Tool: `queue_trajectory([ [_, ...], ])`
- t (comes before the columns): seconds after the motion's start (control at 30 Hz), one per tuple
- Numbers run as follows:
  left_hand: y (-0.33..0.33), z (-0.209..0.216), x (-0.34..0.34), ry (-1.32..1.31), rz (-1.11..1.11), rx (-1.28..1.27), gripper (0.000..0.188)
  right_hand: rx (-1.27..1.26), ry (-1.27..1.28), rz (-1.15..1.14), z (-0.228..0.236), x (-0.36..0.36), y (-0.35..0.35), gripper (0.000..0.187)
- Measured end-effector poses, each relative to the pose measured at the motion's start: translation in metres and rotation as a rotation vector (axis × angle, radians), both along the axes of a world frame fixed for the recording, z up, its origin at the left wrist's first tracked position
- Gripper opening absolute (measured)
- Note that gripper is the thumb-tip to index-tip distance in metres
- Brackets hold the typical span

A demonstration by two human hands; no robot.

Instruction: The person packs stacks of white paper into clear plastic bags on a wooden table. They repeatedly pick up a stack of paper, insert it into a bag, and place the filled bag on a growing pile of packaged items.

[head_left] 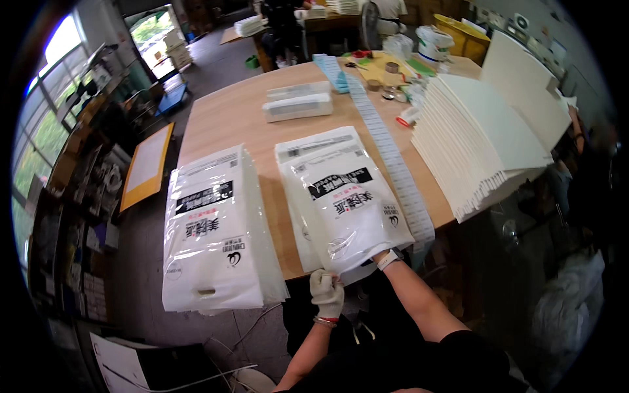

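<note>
A white printed plastic bag (347, 196) lies at the table's near edge on top of other bags. My left hand (326, 295), in a pale knit glove, is closed on the near edge of this bag's mouth. The fingers of my right hand (381, 255) have gone inside the same bag and are hidden by it; a white band circles that wrist. To the left, a thick stack of matching bags (216, 242) with a handle hole overhangs the table edge.
A long strip of printed labels (380, 137) runs along the table, right of the bag. Leaning white boards (472, 131) stand at the right, with another person's hand (574, 118) beside them. Further back are a clear plastic box (298, 106) and tape rolls (373, 85).
</note>
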State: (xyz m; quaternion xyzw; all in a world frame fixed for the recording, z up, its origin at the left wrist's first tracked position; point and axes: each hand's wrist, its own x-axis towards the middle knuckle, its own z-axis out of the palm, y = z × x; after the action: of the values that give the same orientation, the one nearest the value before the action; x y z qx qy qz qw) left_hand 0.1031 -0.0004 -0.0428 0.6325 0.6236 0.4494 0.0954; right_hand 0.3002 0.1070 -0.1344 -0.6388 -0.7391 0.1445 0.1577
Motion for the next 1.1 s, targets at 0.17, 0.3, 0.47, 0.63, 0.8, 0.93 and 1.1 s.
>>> queue_trajectory([
  [0.17,-0.025,-0.035,-0.026,0.057,-0.068,-0.155,0.013,0.23,-0.472,-0.146,0.123,0.018,-0.125,0.043],
  [0.3,-0.036,-0.038,-0.02,-0.027,-0.041,-0.255,0.023,-0.268,0.151,-0.444,0.147,0.086,-0.14,0.043],
  [0.47,-0.042,-0.039,-0.027,0.065,-0.248,0.008,0.007,-0.208,0.487,-0.505,0.084,0.094,-0.077,0.031],
  [0.63,-0.063,-0.038,-0.038,-0.015,-0.229,-0.101,0.016,-0.255,0.51,-0.491,0.058,0.108,-0.095,0.025],
  [0.8,-0.067,0.0,-0.033,0.174,-0.364,-0.246,0.031,0.106,0.385,-0.65,0.029,0.159,-0.049,0.028],
  [0.93,-0.028,0.027,0.006,-0.031,-0.546,-0.301,0.021,-0.27,0.481,-0.58,0.054,0.178,-0.026,0.016],
  [1.1,0.065,0.017,0.116,-1.018,-0.493,-1.11,0.016,-0.205,0.684,-0.331,0.097,0.182,-0.028,0.012],
])
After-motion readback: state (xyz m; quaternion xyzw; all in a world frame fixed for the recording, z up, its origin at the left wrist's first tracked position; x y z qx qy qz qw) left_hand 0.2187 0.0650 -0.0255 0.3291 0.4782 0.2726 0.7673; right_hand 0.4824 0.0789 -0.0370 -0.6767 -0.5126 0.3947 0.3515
